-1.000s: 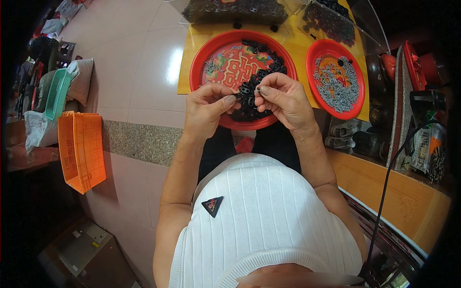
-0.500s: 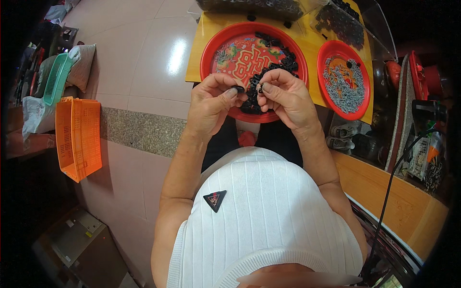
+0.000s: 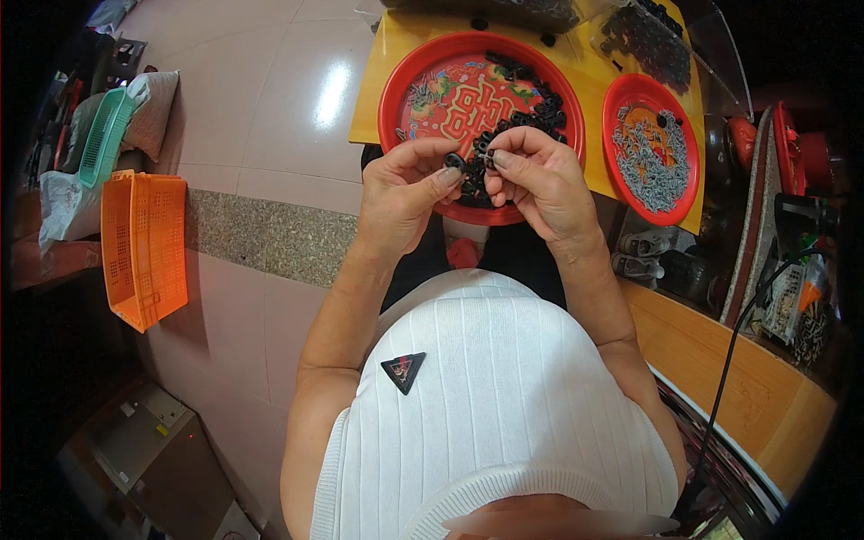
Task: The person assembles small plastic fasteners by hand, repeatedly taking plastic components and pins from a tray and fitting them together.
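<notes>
My left hand [image 3: 402, 193] pinches a round black plastic piece [image 3: 455, 163] between thumb and forefinger. Facing it closely, my right hand [image 3: 547, 187] has thumb and fingertips closed on a small dark part [image 3: 490, 160] with a metallic glint; its exact kind is too small to make out. Both hands hover over the near side of a large red round tray [image 3: 390, 112] with a gold pattern. Black plastic parts [image 3: 545, 112] lie heaped along the tray's right and near side, partly hidden by my hands. A few small screws [image 3: 430, 90] lie at its left.
A smaller red tray [image 3: 616, 181] of silver screws [image 3: 650, 153] stands to the right on the yellow wooden table [image 3: 364, 117]. Clear bins with black parts [image 3: 643, 45] sit at the back. An orange crate [image 3: 144, 252] is on the floor left; a black cable [image 3: 720, 378] hangs at right.
The round black piece in my left hand has turned to show more of its face. My hands stay close together; the view has shifted slightly.
</notes>
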`<state>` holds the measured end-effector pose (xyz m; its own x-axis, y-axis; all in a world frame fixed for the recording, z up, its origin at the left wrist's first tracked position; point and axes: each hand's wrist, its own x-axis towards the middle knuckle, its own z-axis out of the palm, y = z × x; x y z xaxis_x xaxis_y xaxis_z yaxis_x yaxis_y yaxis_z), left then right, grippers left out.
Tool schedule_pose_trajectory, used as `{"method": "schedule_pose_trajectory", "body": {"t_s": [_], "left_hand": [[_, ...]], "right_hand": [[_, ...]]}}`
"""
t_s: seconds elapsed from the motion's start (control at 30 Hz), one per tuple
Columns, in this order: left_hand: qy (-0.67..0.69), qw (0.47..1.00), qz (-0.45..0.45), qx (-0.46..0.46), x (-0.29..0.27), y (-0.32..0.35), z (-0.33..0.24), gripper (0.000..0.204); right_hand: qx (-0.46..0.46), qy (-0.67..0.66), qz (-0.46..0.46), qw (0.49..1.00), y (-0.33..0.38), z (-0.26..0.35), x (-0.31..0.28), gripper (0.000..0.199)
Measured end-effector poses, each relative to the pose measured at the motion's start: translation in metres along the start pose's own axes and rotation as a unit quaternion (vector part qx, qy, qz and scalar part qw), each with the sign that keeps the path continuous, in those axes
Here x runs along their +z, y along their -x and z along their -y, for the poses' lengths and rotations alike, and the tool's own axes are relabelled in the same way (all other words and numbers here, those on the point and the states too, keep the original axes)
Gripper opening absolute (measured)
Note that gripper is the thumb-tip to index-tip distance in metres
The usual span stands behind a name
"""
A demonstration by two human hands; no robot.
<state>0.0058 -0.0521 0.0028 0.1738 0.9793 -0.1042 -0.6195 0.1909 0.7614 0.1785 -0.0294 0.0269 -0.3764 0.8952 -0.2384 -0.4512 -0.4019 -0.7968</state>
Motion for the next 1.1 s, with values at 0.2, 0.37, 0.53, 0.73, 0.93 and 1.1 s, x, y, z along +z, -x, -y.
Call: {"method": "schedule_pose_trajectory", "body": {"t_s": [0.2,0.37,0.53,0.73,0.93,1.1], "left_hand": [[0.032,0.999,0.004,-0.022,0.002,0.000,-0.004,0.028],[0.046,0.998,-0.018,-0.033,0.003,0.000,-0.004,0.029],[0.026,0.999,-0.003,-0.019,0.008,0.000,-0.004,0.029],[-0.004,1.000,0.011,-0.013,0.009,0.002,-0.004,0.029],[-0.065,0.998,0.010,-0.003,0.008,0.002,-0.002,0.028],[-0.108,0.994,0.015,0.010,0.009,0.001,-0.001,0.027]], "right_hand": [[-0.020,0.059,-0.017,0.998,0.002,0.000,0.005,0.011],[-0.045,0.159,-0.043,0.985,0.006,0.004,0.015,0.012],[-0.045,0.218,-0.061,0.973,0.007,0.007,0.018,0.012],[-0.038,0.258,-0.075,0.963,0.008,0.007,0.018,0.011],[-0.050,0.276,-0.072,0.957,0.009,0.006,0.019,0.009],[-0.040,0.297,-0.076,0.951,0.008,0.005,0.021,0.008]]}}
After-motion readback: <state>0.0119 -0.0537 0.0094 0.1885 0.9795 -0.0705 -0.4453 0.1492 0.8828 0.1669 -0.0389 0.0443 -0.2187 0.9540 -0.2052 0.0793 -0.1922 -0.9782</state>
